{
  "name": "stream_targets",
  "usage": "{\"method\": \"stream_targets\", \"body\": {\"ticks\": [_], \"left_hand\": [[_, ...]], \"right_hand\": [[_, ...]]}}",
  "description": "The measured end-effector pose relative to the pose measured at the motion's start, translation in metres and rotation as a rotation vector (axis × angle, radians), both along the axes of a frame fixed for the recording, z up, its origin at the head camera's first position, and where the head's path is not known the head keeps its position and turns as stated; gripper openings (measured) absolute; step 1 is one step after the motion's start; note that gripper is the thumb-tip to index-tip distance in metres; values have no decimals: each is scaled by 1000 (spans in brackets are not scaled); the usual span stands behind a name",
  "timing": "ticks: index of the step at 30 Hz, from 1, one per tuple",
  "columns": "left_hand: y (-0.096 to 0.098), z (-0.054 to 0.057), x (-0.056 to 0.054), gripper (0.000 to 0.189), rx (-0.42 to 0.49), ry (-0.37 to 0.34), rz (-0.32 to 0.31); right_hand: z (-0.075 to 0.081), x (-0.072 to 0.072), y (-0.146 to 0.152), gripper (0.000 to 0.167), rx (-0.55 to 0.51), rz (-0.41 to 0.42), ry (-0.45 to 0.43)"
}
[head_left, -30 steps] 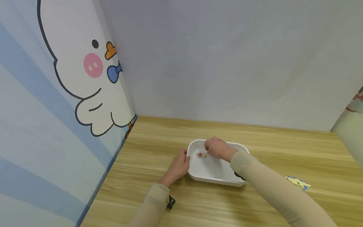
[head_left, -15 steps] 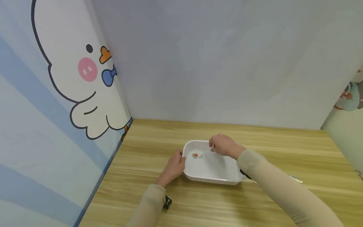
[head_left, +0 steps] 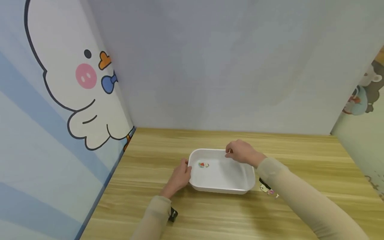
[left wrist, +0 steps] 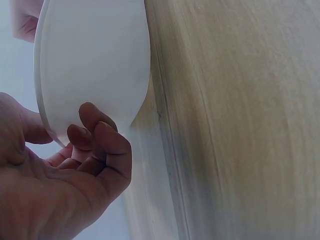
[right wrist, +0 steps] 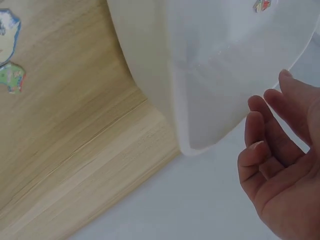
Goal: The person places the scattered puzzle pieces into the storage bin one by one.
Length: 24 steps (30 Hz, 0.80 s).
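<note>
A white rectangular tray stands on the wooden table. My left hand grips its left end; in the left wrist view the thumb lies over the rim and the fingers curl against the outer wall. Inside the tray, towards its left, lie a small red and green piece and a pale small piece. Over the far rim hovers my right hand, its fingers loosely bent. The right wrist view shows the right hand close to the rim, with nothing visible between thumb and fingertips.
Several flat coloured cutouts, among them a cream one, lie right of the tray, partly hidden by the right sleeve. A grey backdrop rises behind the table; a cartoon-printed wall borders the left.
My right hand has moved right, away from the small pieces, to the tray's far rim. The left hand keeps its hold. The whole head view has shifted somewhat.
</note>
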<state>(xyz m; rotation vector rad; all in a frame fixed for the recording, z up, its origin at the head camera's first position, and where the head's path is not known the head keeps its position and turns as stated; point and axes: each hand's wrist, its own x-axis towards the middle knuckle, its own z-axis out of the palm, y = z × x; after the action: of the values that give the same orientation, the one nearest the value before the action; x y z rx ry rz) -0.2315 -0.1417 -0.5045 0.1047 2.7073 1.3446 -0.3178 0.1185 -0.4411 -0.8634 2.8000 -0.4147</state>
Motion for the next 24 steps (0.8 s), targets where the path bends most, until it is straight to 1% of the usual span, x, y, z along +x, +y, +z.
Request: {"method": "stream_targets", "body": {"ticks": [4,8,17,21,24], "left_hand": [[0,-1,0,25,16,4,-1],[0,-3,0,25,24,4,-4],[0,-3,-1,27,17,-8,-1],[2,-2,-2,28,21,-17,1],[3,0,-1,28,24,-26,3]], "right_hand": [[2,1,9,14,-17,-28,-11],[1,1,22,17,-40,-53,2],[-6,4,45,23,-92,-90,24],[-5,6,53,25,-111,-104,56],[-4,7,59,26,-112,-115,63]]}}
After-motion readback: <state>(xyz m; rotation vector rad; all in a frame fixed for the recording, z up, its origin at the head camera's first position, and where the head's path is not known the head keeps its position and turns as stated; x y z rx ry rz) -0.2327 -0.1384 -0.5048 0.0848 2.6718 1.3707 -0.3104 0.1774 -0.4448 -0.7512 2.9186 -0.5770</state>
